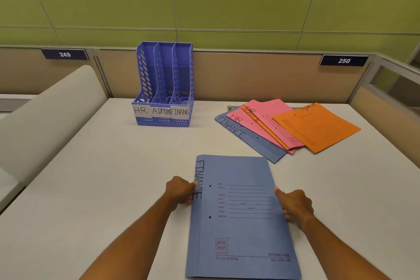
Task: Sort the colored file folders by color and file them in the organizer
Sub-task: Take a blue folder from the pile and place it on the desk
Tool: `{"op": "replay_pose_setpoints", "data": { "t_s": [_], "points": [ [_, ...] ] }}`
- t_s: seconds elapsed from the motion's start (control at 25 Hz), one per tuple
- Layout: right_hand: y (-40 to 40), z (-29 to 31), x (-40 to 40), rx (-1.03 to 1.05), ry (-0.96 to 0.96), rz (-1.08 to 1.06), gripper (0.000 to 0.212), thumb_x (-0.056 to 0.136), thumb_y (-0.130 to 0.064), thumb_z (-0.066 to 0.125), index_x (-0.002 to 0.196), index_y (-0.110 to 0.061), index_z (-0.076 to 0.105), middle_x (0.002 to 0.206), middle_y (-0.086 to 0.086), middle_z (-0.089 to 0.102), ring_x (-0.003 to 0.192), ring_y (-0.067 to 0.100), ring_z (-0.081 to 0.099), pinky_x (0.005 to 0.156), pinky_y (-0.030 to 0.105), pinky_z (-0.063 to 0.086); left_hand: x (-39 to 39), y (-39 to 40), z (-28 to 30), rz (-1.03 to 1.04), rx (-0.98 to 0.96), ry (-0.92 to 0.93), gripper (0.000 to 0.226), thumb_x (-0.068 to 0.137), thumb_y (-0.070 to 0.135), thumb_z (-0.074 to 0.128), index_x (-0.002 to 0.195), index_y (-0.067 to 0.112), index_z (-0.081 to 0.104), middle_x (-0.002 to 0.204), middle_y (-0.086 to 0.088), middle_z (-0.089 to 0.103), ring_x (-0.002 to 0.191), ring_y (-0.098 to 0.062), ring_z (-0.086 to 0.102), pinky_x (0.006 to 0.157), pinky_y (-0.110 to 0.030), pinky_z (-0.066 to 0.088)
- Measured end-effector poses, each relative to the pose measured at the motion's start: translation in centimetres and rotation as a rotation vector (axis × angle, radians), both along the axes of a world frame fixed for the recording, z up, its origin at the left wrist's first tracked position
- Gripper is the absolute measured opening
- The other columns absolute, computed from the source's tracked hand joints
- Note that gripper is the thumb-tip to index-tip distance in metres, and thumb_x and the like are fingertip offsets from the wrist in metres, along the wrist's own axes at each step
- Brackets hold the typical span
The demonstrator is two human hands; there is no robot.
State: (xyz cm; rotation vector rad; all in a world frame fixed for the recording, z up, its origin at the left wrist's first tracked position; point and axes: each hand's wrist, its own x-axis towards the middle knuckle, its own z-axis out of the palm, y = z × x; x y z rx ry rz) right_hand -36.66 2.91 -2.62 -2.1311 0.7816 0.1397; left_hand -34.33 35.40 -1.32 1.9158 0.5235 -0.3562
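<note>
We see bright, even light from overhead, casting only faint soft shadows. No glare shows. Straight lines bow toward the frame's edges, a wide-angle effect strongest at left and right. Fine print reads slightly soft; focus otherwise holds.

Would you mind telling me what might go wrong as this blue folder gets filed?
1. The organizer has three narrow slots; the blue FINANCE folder, gripped only at its side edges by the left hand and right hand, may sag and catch a divider.
2. The FINANCE label marks the rightmost slot, beside ADMIN; misfiling seems possible.
3. The fanned pile overlaps loosely and could slide if brushed.
</note>
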Motion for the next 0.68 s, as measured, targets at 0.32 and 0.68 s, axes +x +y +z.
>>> {"op": "replay_pose_setpoints", "data": {
  "t_s": [0.32, 0.68],
  "points": [
    [-0.1, 1.1, 0.6, 0.116, 0.051, -0.021, 0.07, 0.089, -0.071, 0.03, 0.07, -0.008, 0.054, 0.074, 0.014, 0.068, 0.068, 0.029, 0.067, 0.074, 0.038, 0.058, 0.0, 0.1, 1.4, 0.028, -0.177, 0.135, 0.071, 0.093, 0.063, 0.034, 0.106, -0.002, 0.058, 0.093, -0.019, 0.07, 0.081, -0.032, 0.072, 0.071, -0.039, 0.061],
    [1.1, 2.9, 0.2, 0.038, 0.055, 0.067, 0.066, 0.094, -0.063, 0.029, 0.084, -0.005, 0.057, 0.084, 0.012, 0.061, 0.072, 0.023, 0.058, 0.071, 0.036, 0.049, -0.2, -0.7, 1.8, -0.069, 0.15, -0.039, 0.058, 0.09, 0.061, 0.045, 0.096, 0.006, 0.06, 0.106, -0.019, 0.066, 0.089, -0.029, 0.065, 0.086, -0.045, 0.057]
  ]
}}
